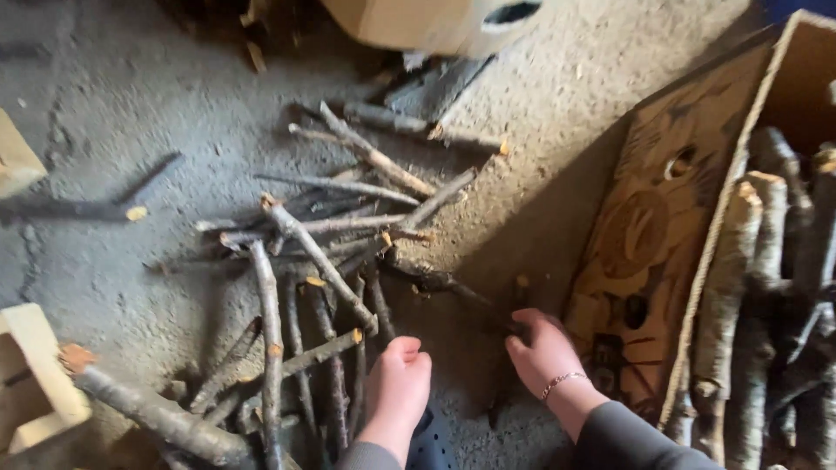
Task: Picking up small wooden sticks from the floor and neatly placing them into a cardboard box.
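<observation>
Sticks [322, 261] lie in a loose criss-cross heap on the concrete floor [113, 104], left of centre, with a thick branch [148, 409] and a pale wooden block [30, 383] at the far left. Left hand [398, 383] hangs curled just beside the heap's near edge, fingers together, holding nothing. Right hand [544, 348] closes round one dark stick [453, 287] whose far end reaches back into the heap. That end looks tangled under others, so a pull could drag or scatter them. Rough bark and snapped tips could scratch bare skin. Further right, a cardboard box [670, 226] holds birch logs [740, 287]; its open flap sits close and could be knocked.
</observation>
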